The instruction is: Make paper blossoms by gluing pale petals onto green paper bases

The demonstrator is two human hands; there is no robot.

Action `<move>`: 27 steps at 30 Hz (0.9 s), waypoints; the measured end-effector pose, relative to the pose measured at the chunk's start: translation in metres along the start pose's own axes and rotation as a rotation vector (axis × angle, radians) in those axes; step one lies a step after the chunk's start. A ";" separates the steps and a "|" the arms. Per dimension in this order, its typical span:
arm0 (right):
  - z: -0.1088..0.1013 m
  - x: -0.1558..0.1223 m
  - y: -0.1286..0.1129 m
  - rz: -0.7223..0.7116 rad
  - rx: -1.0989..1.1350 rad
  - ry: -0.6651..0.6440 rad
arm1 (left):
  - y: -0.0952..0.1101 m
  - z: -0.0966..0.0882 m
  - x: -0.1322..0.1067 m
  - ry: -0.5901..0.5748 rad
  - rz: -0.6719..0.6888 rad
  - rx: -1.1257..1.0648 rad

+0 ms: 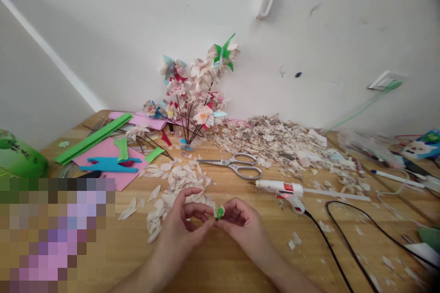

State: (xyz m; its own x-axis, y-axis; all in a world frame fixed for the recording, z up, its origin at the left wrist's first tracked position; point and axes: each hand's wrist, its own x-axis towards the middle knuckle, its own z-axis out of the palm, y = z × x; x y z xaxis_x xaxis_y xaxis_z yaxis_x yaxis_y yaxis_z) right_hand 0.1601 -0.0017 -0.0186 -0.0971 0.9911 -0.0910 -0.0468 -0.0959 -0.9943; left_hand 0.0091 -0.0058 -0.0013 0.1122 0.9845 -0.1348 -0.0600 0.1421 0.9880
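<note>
Two hands (180, 219), flower (220, 212) between, petals (180, 181) beside.

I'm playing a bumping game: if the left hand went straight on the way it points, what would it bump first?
The left hand already touches the small green-and-white piece, so that comes first. Just past it is probably the right hand, though depth is hard to judge.

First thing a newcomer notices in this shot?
Probably the bunch of pale flowers standing at the back of the table, against the white wall. Next, front and center, the left hand and right hand meet at a small piece with a green middle. Scissors lie open beyond them, with a glue gun to the right.
</note>
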 end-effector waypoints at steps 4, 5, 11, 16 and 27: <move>0.000 0.000 0.002 -0.020 0.007 -0.041 | 0.000 0.001 -0.001 0.010 0.003 0.040; 0.000 0.000 0.003 -0.027 0.008 -0.044 | 0.000 0.001 -0.002 0.016 0.009 0.051; 0.000 0.000 0.005 -0.023 -0.022 -0.031 | 0.001 0.005 -0.003 0.077 0.036 0.106; 0.001 -0.002 0.001 -0.026 -0.042 -0.016 | 0.000 0.007 -0.003 0.115 0.054 0.091; 0.002 -0.003 -0.002 -0.051 -0.115 0.015 | -0.004 0.010 -0.005 0.107 0.021 -0.037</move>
State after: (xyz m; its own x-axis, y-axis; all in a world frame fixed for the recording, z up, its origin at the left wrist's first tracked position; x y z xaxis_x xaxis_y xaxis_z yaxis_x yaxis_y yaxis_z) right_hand 0.1587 -0.0050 -0.0164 -0.0831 0.9957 -0.0399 0.0626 -0.0348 -0.9974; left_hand 0.0189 -0.0123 -0.0036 0.0043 0.9924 -0.1231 -0.0982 0.1229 0.9875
